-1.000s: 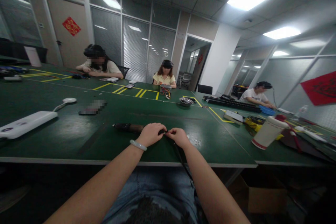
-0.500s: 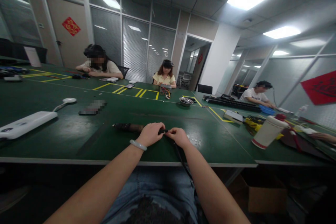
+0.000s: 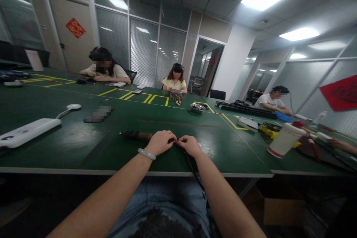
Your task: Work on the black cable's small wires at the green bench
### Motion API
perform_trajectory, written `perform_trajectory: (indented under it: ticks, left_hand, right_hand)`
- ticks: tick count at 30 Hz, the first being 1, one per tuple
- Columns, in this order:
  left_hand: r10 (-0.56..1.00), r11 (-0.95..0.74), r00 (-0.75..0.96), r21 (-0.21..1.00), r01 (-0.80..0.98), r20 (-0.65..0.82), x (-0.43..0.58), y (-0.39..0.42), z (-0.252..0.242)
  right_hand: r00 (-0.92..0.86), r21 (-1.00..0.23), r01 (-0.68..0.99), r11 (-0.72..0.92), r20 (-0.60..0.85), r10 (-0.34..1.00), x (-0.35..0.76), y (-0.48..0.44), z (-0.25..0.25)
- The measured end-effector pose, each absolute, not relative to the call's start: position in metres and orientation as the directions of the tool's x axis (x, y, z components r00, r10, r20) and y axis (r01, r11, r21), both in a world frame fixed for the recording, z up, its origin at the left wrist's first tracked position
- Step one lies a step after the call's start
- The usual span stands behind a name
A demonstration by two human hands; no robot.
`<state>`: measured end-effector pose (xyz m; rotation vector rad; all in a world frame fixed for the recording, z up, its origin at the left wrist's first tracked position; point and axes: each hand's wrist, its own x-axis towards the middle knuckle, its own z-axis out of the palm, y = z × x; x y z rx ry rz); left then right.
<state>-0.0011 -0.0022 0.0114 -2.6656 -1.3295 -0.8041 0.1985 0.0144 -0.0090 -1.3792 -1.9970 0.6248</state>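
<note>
My left hand [image 3: 160, 142], with a pale bangle on its wrist, rests on the green table [image 3: 117, 145] with its fingers curled over the near end of a dark tool [image 3: 135, 135] that lies pointing left. My right hand [image 3: 189, 144] meets it fingertip to fingertip, pinching a small dark part at the tool's end, too small to name. A black cord [image 3: 192, 167] runs from between the hands over the table's front edge toward my lap.
A white power strip [image 3: 26, 132] lies at the left, and a white cup with a red lid [image 3: 284, 140] stands at the right beside yellow parts. A metal bowl [image 3: 197, 108] sits mid-table. Three people work at the far side, and another person's hand [image 3: 336, 143] shows at the right.
My hands have stayed almost still, fingers shifting slightly at the tool's end. Another person's hand has come into view at the far right.
</note>
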Motion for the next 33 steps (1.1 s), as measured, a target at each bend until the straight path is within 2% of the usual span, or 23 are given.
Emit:
perform_trajectory:
  ticks: [13,21,33]
  left_hand:
    - [0.731,-0.620,0.481,0.177,0.764,0.485,-0.0002,-0.0019,0.0106]
    - [0.777,-0.554,0.423,0.186,0.812,0.467,0.0003,-0.0025,0.0094]
    - [0.736,-0.623,0.494,0.178,0.761,0.463,-0.0003,-0.0030,0.0124]
  right_hand:
    - [-0.256,-0.663,0.662,0.350,0.239,0.937,0.1986,0.0148,-0.0080]
    - [-0.259,-0.677,0.649,0.347,0.232,0.938,0.1990,0.0152,-0.0092]
    - [-0.255,-0.693,0.633,0.345,0.234,0.938,0.1987,0.0170,-0.0132]
